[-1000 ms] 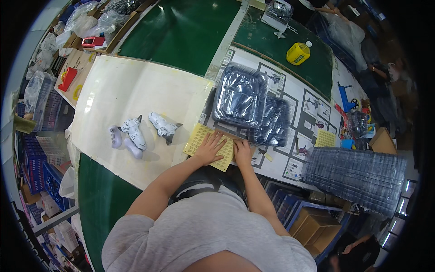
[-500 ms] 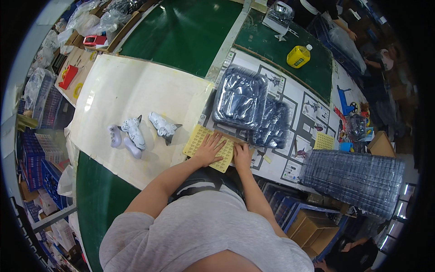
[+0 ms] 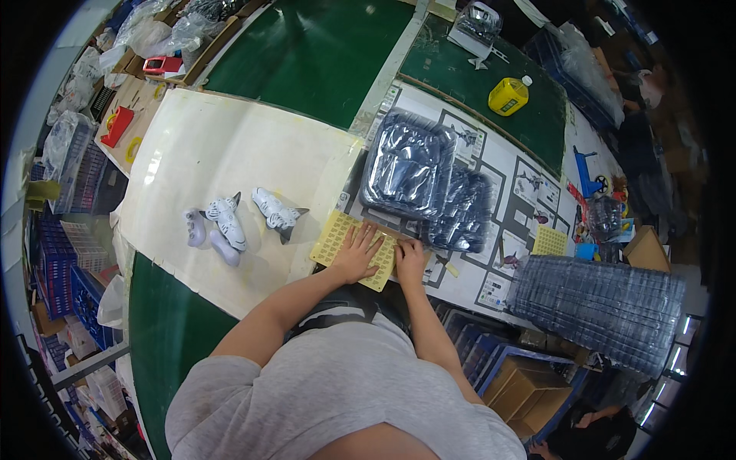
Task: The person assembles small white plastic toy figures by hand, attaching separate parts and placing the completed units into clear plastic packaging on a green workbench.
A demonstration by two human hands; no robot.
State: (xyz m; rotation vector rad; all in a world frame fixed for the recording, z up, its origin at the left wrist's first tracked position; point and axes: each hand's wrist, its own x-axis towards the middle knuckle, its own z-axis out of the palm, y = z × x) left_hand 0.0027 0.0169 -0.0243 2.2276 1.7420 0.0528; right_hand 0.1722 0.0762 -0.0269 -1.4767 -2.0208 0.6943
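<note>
A yellow sheet of small printed stickers [image 3: 331, 239] lies at the table's near edge. My left hand [image 3: 356, 254] rests flat on it, fingers spread. At the sheet's right side is my right hand [image 3: 411, 259], its fingers bent and drawn together; whatever they pinch is too small to make out. Just beyond both hands stand stacked clear plastic blister trays [image 3: 406, 165], with a second stack [image 3: 461, 208] beside them. On the white surface to the left lie two white-and-grey striped toy body parts [image 3: 227, 222] [image 3: 274, 213] and two pale lilac pieces [image 3: 195, 228] [image 3: 225, 249].
A printed sheet with dark frames [image 3: 502, 199] covers the table on the right. Beyond it stands a yellow bottle [image 3: 509, 96]. A long row of nested plastic trays [image 3: 598, 307] sits at the right edge, near an open cardboard box [image 3: 529, 391]. Crates [image 3: 57, 261] fill the left side.
My hands stay in nearly the same place on the sticker sheet. At the far right, a co-worker's arm that was visible by the crates has moved out of sight.
</note>
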